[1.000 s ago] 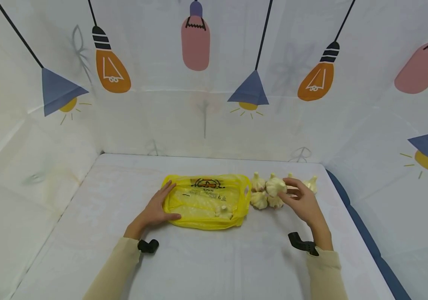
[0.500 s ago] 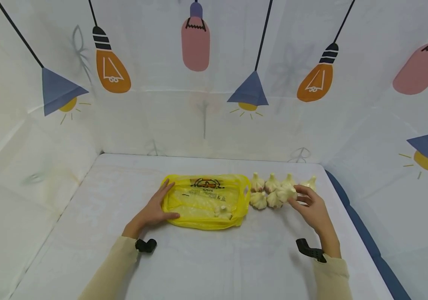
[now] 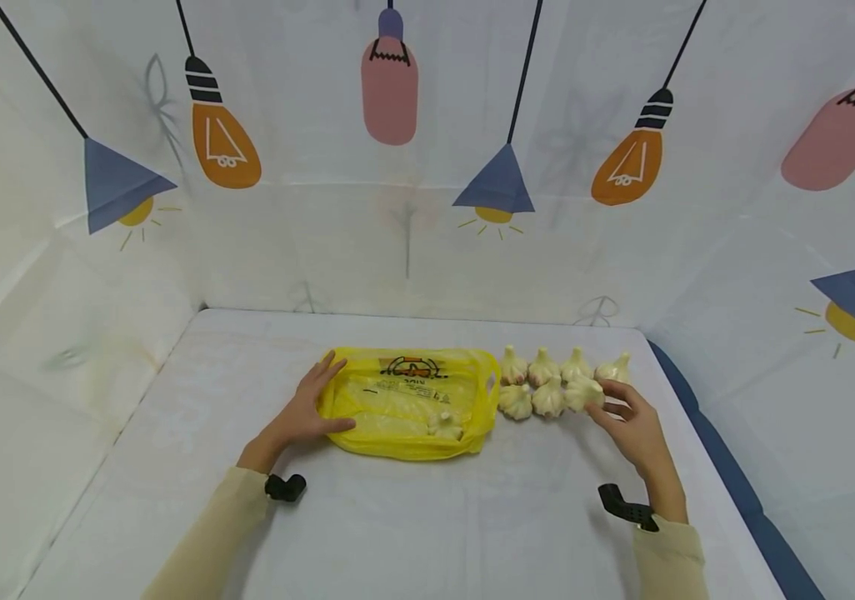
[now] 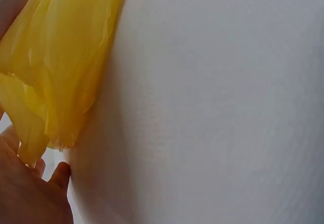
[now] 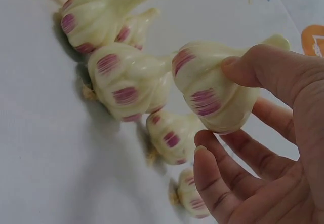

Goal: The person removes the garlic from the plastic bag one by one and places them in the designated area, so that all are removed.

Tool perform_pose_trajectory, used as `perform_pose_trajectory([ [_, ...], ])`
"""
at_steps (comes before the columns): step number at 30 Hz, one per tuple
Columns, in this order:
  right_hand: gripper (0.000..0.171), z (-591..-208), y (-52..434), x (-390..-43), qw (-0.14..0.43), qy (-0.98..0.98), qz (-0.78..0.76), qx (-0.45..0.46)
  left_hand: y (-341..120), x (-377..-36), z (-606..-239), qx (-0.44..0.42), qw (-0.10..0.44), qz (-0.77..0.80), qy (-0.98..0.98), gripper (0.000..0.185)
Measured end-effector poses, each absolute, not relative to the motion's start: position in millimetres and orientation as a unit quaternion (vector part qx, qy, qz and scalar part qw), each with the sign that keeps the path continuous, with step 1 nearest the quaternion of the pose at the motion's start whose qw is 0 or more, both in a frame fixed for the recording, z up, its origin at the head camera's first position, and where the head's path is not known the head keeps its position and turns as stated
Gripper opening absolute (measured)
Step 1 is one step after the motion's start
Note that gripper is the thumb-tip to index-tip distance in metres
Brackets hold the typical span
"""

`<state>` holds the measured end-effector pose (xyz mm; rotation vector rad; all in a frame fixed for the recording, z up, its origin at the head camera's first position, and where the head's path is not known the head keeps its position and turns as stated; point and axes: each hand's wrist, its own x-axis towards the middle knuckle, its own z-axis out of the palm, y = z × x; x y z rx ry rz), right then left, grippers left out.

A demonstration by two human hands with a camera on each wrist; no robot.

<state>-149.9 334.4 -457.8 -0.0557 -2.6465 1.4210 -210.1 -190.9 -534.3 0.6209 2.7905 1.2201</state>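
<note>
My left hand point(image 3: 302, 417) rests with spread fingers along the left end of a yellow plastic bag point(image 3: 397, 446), which has dark print and stands in a rectangular, tray-like shape. One garlic bulb point(image 3: 445, 425) lies in its near right part. Between thumb and fingertips, my right hand point(image 3: 636, 429) pinches a garlic bulb point(image 5: 215, 89) with purple patches, neck pointing away. This bulb is at the right end of the near row, beside a garlic bulb point(image 3: 548, 400). In the left wrist view, bag folds point(image 4: 66, 57) hang over the hand's inner side.
A far row of garlic bulbs stands behind, from one bulb point(image 3: 513, 367) near the bag to another point(image 3: 613, 368) at the right. The white table point(image 3: 427, 533) meets a lamp-patterned sheet point(image 3: 307, 225) at the back. Blue cloth point(image 3: 705, 425) runs along the right edge.
My right hand has moved right and lower with its garlic bulb, from over the far row to the near row's right end. The left hand has shifted slightly left at the bag.
</note>
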Motion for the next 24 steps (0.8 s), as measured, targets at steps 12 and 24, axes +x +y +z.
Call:
perform_pose_trajectory([
  [12, 0.059, -497.5, 357.7, -159.1, 0.073, -0.873, 0.479, -0.055, -188.7, -205.9, -540.5, 0.184, 0.037, 0.423, 0.886, 0.104],
  [24, 0.062, -510.5, 362.2, -163.4, 0.063, -0.868, 0.485, -0.087, -188.7, -205.7, -545.0, 0.178, 0.045, 0.426, 0.886, 0.104],
])
